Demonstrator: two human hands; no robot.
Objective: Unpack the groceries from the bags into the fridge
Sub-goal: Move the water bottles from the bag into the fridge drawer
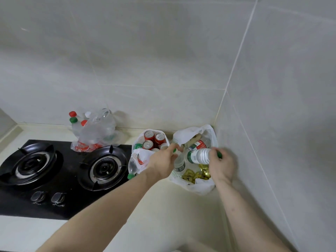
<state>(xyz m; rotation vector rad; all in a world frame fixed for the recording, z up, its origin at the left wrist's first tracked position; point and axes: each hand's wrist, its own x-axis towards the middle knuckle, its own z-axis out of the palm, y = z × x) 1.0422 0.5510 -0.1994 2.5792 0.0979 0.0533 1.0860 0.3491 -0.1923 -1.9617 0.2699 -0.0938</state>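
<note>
I see my right hand [222, 165] gripping a clear green-capped water bottle [199, 155] by its neck, above the corner white plastic bag [195, 184]; left hand [163, 161] pinches another bottle's cap [175, 150], likely for lifting. Fridge unseen.

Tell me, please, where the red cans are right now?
The red cans stand in the middle white bag, between the stove and the corner bag.
</note>
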